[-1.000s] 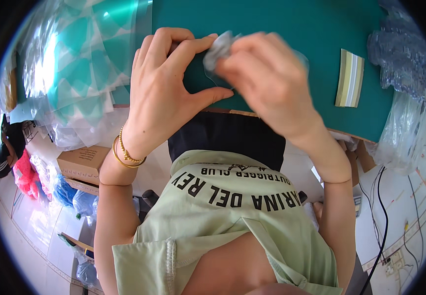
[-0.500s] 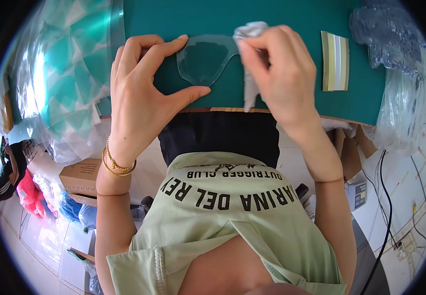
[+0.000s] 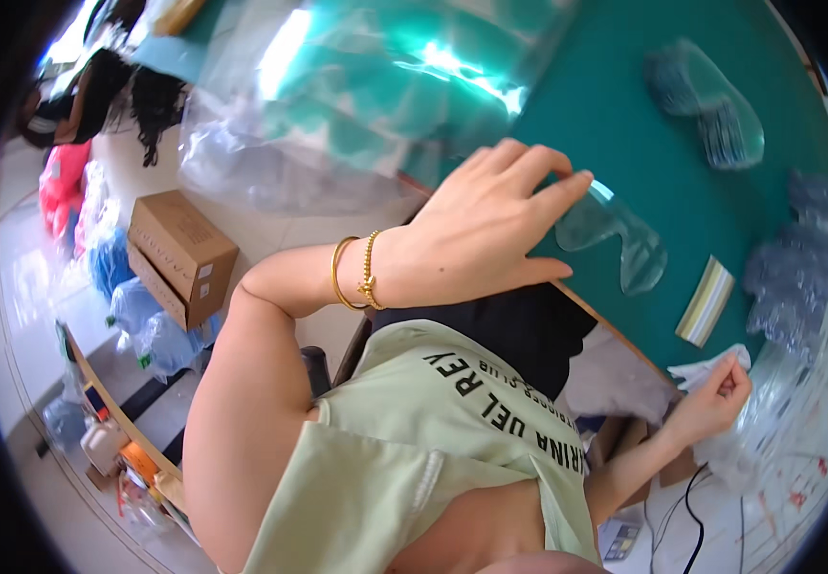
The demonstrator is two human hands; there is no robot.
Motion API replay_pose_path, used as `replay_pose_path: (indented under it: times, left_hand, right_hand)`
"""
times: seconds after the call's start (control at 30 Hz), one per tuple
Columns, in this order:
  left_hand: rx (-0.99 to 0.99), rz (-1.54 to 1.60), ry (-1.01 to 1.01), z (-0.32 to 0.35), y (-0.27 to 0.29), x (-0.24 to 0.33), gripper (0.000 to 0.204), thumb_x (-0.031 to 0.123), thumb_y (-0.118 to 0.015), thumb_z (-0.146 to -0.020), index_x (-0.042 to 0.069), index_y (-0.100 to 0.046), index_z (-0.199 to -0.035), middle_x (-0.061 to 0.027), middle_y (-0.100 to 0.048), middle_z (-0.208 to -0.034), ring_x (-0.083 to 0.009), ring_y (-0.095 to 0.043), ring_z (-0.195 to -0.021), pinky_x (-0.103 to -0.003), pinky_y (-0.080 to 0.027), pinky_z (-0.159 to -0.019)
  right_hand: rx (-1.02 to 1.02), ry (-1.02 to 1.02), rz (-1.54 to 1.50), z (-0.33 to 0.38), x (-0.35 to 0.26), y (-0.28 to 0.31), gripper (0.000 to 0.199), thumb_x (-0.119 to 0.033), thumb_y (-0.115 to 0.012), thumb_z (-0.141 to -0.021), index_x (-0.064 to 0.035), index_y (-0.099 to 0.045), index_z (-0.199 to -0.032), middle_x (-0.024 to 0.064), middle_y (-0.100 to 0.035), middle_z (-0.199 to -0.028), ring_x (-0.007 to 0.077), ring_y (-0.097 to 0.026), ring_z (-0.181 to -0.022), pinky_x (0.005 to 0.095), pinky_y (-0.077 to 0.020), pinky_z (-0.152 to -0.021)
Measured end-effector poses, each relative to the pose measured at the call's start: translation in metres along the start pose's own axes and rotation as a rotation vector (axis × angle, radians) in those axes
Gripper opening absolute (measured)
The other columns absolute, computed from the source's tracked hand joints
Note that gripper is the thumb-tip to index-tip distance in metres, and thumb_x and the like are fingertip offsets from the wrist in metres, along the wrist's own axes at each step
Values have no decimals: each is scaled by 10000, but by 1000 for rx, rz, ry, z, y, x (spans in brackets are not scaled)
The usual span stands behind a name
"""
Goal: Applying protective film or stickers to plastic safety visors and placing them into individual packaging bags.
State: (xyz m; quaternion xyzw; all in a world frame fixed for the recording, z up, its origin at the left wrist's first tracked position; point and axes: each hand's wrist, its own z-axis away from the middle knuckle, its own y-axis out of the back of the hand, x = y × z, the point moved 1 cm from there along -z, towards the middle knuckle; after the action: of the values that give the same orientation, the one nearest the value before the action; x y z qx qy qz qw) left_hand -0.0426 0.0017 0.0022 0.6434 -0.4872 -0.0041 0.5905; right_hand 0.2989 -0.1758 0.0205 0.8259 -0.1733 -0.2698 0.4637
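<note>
My left hand (image 3: 485, 230), with gold bracelets on the wrist, rests over the near edge of the green table (image 3: 624, 124). Its fingertips press on the end of a clear curved plastic lens (image 3: 619, 239) that lies flat on the table. My right hand (image 3: 715, 397) is lower right, off the table's edge, pinched shut on a white cloth (image 3: 710, 368). A stack of the same clear lenses (image 3: 710, 105) lies farther back on the table.
A striped cream and green card (image 3: 706, 301) lies by the table's edge. Crinkled clear plastic bags lie at the left (image 3: 356, 115) and right (image 3: 796, 277). Cardboard boxes (image 3: 179, 253) and blue bags (image 3: 136, 306) sit on the floor at left.
The view has swung to the left. My right hand has pulled away from the lens with the cloth, down past the table edge. My left hand now pins the lens flat on the table.
</note>
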Motion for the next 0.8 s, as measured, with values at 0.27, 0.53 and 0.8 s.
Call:
replay_pose_path:
  times: [0.27, 0.53, 0.8]
  left_hand:
    - [395, -298, 341, 14, 112, -116, 610, 237, -826, -764, -4, -624, -1287, -155, -672, -1158, -279, -642, -1003, -351, -524, -865]
    - [-15, -87, 665, 0, 142, -166, 727, 214, -830, -799, -92, -523, -1383, -47, -662, -955, -88, -614, -827, -240, -518, -757]
    - [247, 700, 455, 15, 144, -144, 568, 16, -727, -877, -82, -510, -1392, -118, -718, -1052, -144, -684, -980, -254, -545, -891]
  right_hand:
    - [-28, 523, -95, -55, -97, -17, 137, -80, -643, -966, -29, -721, -1066, 100, -687, -1045, 256, -649, -985, 363, -503, -893]
    - [-349, 1085, -674, -40, -289, -68, 134, -37, -698, -881, -44, -713, -1014, 97, -679, -994, 267, -657, -911, 338, -526, -793]
    - [-518, 1080, -941, -13, -388, -120, 195, -167, -703, -900, -35, -698, -1043, 119, -686, -965, 267, -680, -825, 354, -528, -717]
